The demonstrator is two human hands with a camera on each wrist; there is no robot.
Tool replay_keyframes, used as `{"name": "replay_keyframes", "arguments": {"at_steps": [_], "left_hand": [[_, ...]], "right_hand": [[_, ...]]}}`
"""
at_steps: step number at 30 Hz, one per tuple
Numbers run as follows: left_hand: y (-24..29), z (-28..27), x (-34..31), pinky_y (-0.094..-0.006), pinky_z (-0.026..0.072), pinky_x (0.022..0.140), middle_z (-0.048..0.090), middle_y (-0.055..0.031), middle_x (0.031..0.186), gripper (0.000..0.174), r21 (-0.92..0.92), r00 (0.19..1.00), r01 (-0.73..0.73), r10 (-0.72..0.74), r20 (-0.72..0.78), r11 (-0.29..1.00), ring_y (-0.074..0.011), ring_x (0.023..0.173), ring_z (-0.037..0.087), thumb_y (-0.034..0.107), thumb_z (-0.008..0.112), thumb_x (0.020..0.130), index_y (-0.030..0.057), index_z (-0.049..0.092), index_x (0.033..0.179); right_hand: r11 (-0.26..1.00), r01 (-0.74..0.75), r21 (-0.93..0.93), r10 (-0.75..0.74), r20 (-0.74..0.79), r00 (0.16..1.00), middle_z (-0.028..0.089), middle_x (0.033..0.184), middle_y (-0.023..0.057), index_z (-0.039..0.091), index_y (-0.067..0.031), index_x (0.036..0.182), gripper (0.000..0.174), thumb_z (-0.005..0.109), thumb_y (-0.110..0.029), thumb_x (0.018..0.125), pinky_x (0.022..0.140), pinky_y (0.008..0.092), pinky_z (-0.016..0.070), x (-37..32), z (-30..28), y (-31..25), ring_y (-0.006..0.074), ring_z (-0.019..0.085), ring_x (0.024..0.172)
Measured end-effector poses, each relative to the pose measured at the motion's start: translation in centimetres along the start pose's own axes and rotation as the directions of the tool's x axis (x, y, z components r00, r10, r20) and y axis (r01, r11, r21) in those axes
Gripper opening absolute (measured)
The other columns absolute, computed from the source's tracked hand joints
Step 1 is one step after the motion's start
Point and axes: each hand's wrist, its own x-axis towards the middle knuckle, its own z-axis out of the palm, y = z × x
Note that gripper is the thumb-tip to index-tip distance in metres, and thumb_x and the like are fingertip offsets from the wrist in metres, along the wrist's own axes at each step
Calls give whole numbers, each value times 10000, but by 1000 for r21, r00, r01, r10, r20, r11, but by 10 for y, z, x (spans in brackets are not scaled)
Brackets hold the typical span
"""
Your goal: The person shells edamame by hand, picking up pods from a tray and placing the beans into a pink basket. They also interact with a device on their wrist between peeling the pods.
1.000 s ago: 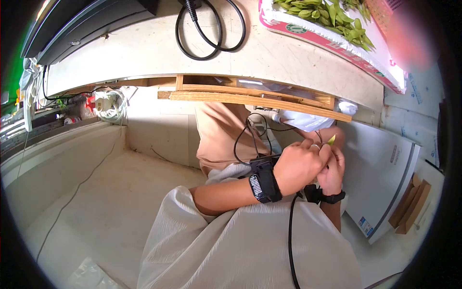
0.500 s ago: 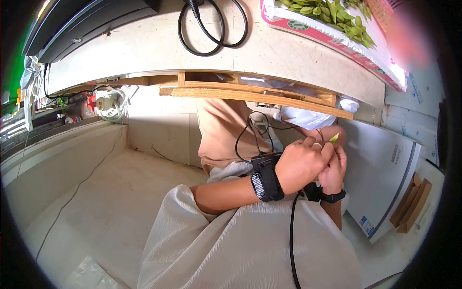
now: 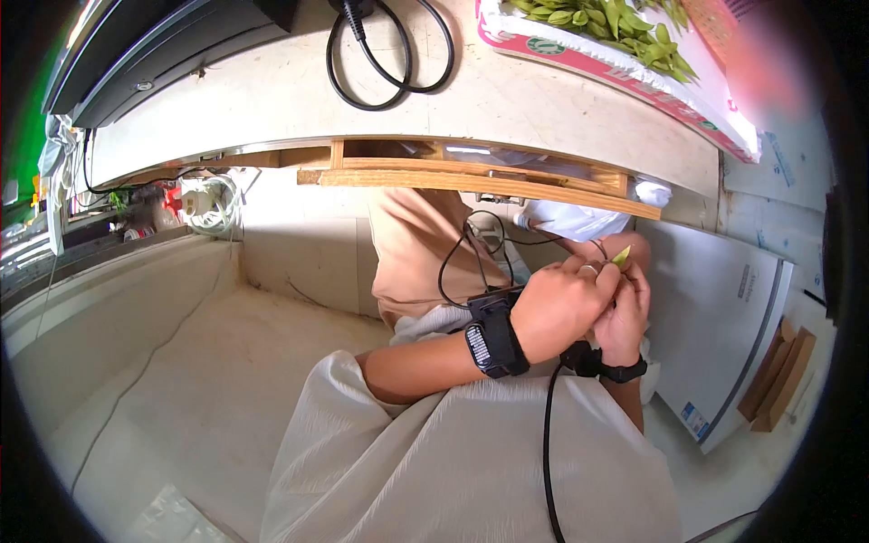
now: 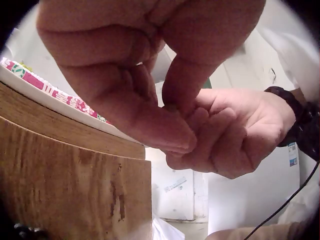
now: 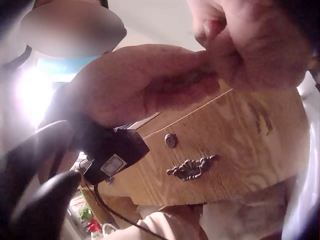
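Above the fingertips in the head view shows the tip of a yellow-green bean pod (image 3: pixel 621 257). My left hand (image 3: pixel 563 309), with a ring and a black wrist strap, pinches at it from the left. Beside it my right hand (image 3: pixel 625 326) has its fingers curled up and pinches at the pod's lower part, which the fingers hide. In the left wrist view the left thumb and forefinger (image 4: pixel 170 140) press together right at the curled fingers of the right hand (image 4: pixel 230 135). Similar green pods (image 3: pixel 625 36) lie on the table at the upper right.
Those pods lie in a white foam box with a pink printed side (image 3: pixel 588 68). A wooden drawer (image 3: pixel 507 185) sticks out from the table (image 3: pixel 272 100) in front of the hands. A black cable (image 3: pixel 407 86) lies coiled on top. At right stands a small fridge (image 3: pixel 715 317).
Both hands stay together in nearly the same spot with small finger movements. The pod's tip leans a little differently. The head view has shifted slightly.
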Motion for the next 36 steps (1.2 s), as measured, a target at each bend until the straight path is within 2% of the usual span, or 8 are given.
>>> {"name": "replay_keyframes", "arguments": {"at_steps": [6,7,15,19,24,31,33,36], "left_hand": [[-2,-6,1,-353,514,617,589,-110,735,233,-13,1000,-16,15,-15,1000,-275,752,609,82,569,740,11,511,954],[-3,-6,3,-359,512,612,585,-111,731,222,-30,999,-27,26,-44,999,-274,755,609,83,574,749,11,520,952],[-1,-12,13,-371,495,563,602,-135,736,194,-81,990,3,-14,-142,997,-295,654,611,16,637,805,-1,579,989],[2,-19,10,-349,514,596,624,-159,767,158,-347,988,148,-153,12,926,-307,681,629,41,616,839,-8,572,982],[-3,-19,7,-248,505,597,664,-94,761,122,-643,939,328,-315,139,692,-112,676,644,74,550,924,-27,579,987],[-1,-17,8,-261,504,581,653,-111,763,117,-572,905,420,-372,207,704,-151,660,650,67,586,896,-15,588,980],[3,-12,9,-306,503,565,627,-131,747,141,-232,982,186,-189,12,955,-233,648,639,35,621,849,-2,595,982],[5,-11,15,-351,494,564,602,-123,742,177,-27,998,0,-1,-63,1000,-279,665,611,29,642,807,17,600,979]], "right_hand": [[1000,-10,-23,9,-52,999,568,897,-3,560,-15,1055,214,432,-2,883,610,182,460,2,18,-6,47,535,713],[1000,25,-18,-28,-212,977,559,834,-21,566,-25,1001,178,446,1,872,508,157,408,2,35,-6,24,492,615],[992,-64,105,56,80,995,511,693,-22,539,-36,918,40,515,-64,903,430,154,313,0,42,-33,13,390,499],[997,-79,22,75,165,984,511,687,-33,529,-48,907,136,614,-154,899,434,145,308,2,37,-35,2,390,503],[998,-57,-1,55,273,960,491,671,-40,511,-45,912,144,610,-149,905,438,152,295,1,33,-36,-7,378,515],[994,-110,4,106,233,967,498,687,-45,529,-40,904,79,564,-111,915,438,156,298,1,31,-37,-2,388,525],[988,-153,27,143,223,964,504,698,-45,546,-40,888,62,520,-92,912,437,162,310,2,30,-37,2,405,535],[988,-156,-1,155,159,975,512,700,-38,555,-44,876,93,472,-77,903,433,167,312,3,33,-37,8,414,535]]}}
